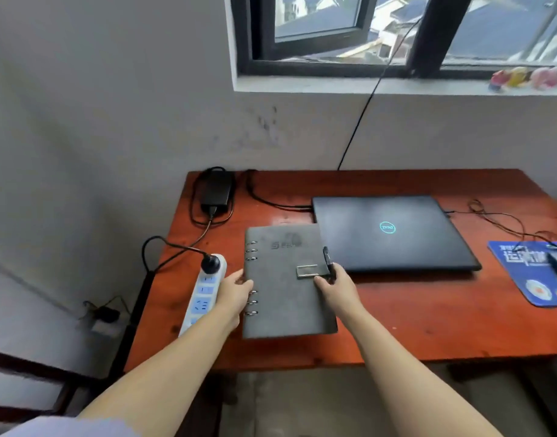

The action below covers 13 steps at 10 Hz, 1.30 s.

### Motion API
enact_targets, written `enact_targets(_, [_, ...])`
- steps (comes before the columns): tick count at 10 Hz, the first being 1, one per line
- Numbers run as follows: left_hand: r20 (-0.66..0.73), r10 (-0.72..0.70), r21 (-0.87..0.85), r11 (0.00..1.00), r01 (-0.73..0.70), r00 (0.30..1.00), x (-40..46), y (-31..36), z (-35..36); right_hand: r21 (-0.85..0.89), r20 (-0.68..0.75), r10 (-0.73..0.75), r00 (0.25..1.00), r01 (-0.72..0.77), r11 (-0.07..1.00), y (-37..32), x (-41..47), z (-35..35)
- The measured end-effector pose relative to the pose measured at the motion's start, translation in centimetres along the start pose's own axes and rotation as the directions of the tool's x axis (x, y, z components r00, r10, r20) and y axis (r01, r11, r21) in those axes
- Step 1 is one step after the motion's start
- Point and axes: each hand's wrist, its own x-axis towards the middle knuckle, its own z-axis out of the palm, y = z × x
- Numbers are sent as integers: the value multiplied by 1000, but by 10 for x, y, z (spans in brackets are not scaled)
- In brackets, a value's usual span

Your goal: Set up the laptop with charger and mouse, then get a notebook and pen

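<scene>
while you reach over the desk [396, 326]:
notebook [286, 288]: between your hands
left hand [234, 293]: grasping its ringed edge
right hand [338, 287]: gripping its clasp edge, pen [327, 260] alongside

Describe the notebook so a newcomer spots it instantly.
On the red desk, left of the closed laptop, lies the notebook, held by the left hand and right hand. It alone is grey, with metal rings on its left edge.

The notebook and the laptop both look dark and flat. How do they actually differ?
The notebook is grey, ring-bound on its left edge, with a clasp; the laptop is black, bigger, and bears a glowing round logo. Both hands grip the notebook, left hand and right hand; nobody touches the laptop. Both are closed.
</scene>
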Motion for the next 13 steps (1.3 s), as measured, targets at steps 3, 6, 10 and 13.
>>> enact_targets(3, [-168, 53, 511, 858, 41, 984, 65, -23, -5, -222, 49, 63, 997, -51, 974, 14, 40, 29])
enact_targets(6, [-137, 46, 537, 843, 36, 990, 67, -21, -4, -523, 20, -29, 999, 35, 851, -29, 35, 37])
enact_targets(10, [-124, 101, 591, 806, -8, 987, 72, -29, -6, -859, 149, -6, 989, 133, 495, -43, 47, 114])
enact_targets(13, [-32, 126, 640, 764, -77, 991, 40, -20, -9, -766, 142, 3, 990, 108, 633, -67, 31, 56])
